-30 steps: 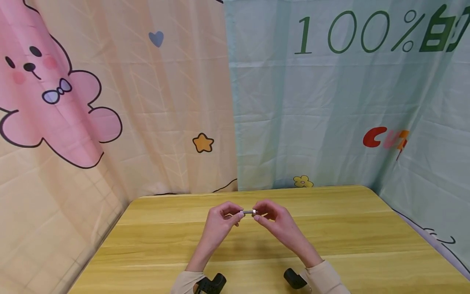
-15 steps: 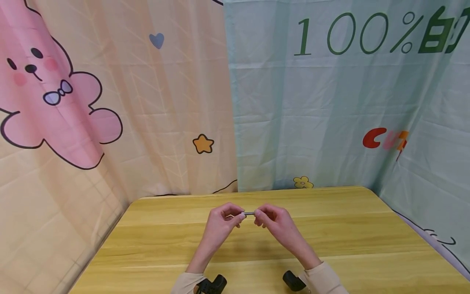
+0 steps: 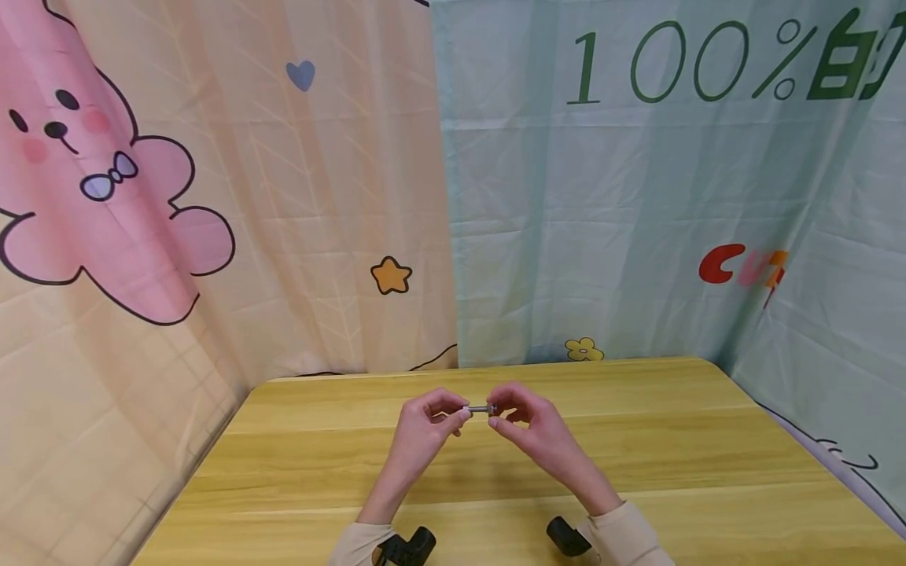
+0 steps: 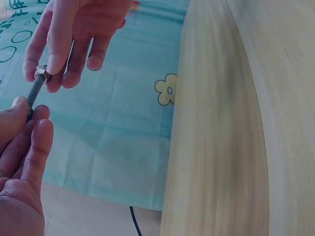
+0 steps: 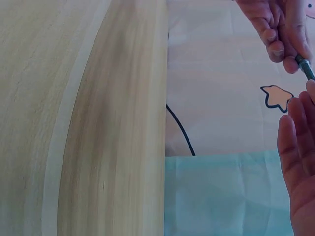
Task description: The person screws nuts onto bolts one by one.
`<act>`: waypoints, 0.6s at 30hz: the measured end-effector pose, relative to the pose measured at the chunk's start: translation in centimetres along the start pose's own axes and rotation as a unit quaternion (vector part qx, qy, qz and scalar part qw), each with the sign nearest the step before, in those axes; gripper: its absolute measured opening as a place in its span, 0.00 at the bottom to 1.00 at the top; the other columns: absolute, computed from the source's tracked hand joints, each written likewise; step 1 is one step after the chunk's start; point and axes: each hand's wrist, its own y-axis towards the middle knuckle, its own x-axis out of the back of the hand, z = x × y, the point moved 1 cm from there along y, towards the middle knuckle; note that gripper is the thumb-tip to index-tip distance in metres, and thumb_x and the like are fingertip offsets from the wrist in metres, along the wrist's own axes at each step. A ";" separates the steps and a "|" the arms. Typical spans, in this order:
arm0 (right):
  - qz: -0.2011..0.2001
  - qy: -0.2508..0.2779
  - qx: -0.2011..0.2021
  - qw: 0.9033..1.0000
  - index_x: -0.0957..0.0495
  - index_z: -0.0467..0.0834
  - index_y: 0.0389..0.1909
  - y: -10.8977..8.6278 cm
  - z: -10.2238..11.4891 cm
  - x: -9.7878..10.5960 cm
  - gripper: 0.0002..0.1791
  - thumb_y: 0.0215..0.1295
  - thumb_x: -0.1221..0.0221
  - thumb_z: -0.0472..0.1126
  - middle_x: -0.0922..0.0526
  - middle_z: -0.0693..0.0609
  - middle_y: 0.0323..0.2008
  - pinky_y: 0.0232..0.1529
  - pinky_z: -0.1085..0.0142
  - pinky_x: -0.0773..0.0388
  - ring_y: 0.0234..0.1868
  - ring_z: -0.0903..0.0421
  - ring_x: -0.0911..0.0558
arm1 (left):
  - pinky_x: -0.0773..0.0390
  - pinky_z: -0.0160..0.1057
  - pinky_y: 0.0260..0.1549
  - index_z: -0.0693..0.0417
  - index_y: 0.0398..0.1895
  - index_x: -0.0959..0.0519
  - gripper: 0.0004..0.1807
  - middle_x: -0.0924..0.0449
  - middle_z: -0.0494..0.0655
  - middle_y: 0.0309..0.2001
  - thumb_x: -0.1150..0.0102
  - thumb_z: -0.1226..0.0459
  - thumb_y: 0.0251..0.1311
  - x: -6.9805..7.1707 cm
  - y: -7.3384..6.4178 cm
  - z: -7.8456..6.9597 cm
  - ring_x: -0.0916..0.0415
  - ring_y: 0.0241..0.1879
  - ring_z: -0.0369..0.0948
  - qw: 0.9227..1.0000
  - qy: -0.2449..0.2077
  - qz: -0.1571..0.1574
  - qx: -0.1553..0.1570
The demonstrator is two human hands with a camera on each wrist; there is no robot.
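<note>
A threaded metal bolt is held up between the two hands above the table, nearly level in the head view. My left hand pinches one end between thumb and fingers, which largely hide that end. On the other end sits a shiny nut. Thumb and index finger of my right hand lie on either side of this nut, curled about it. The right hand's other fingers hang loosely below in the left wrist view. From the right wrist view, part of the bolt shows between both hands' fingertips.
The wooden table spreads beneath both hands. Printed curtains hang behind its far edge and along the sides. Black wrist devices sit at both sleeves.
Half a second ago the right fingers were closed together over the nut; now they are spread a little and the nut shows again. The left hand keeps its hold, almost unmoved.
</note>
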 end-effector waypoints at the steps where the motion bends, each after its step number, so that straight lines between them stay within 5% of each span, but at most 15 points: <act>1: 0.001 -0.001 0.002 1.000 0.22 0.49 0.46 0.0 0.0 0.0 0.11 0.65 0.36 0.36 0.19 0.56 0.42 0.43 0.61 0.19 0.45 0.55 0.20 | 0.16 0.46 0.33 0.65 0.39 0.18 0.05 0.18 0.53 0.35 0.36 0.72 0.60 0.0 -0.1 -0.3 0.22 0.30 0.42 1.000 -0.001 0.001 -0.001; 7: -0.001 0.002 -0.004 1.000 0.20 0.48 0.46 -0.1 -0.2 0.0 0.09 0.66 0.37 0.40 0.17 0.56 0.40 0.42 0.59 0.19 0.42 0.57 0.18 | 0.18 0.37 0.31 0.63 0.39 0.17 0.05 0.18 0.52 0.35 0.36 0.72 0.61 -0.1 -0.4 -0.9 0.22 0.29 0.41 1.000 -0.006 0.001 -0.005; 18: -0.007 0.000 -0.049 0.999 0.19 0.46 0.38 -0.1 -0.4 -0.2 0.11 0.71 0.43 0.49 0.17 0.54 0.29 0.38 0.58 0.18 0.34 0.54 0.17 | 0.17 0.42 0.33 0.65 0.39 0.18 0.05 0.18 0.52 0.35 0.36 0.73 0.61 -0.2 -0.7 -1.8 0.21 0.30 0.41 1.000 -0.001 0.007 -0.006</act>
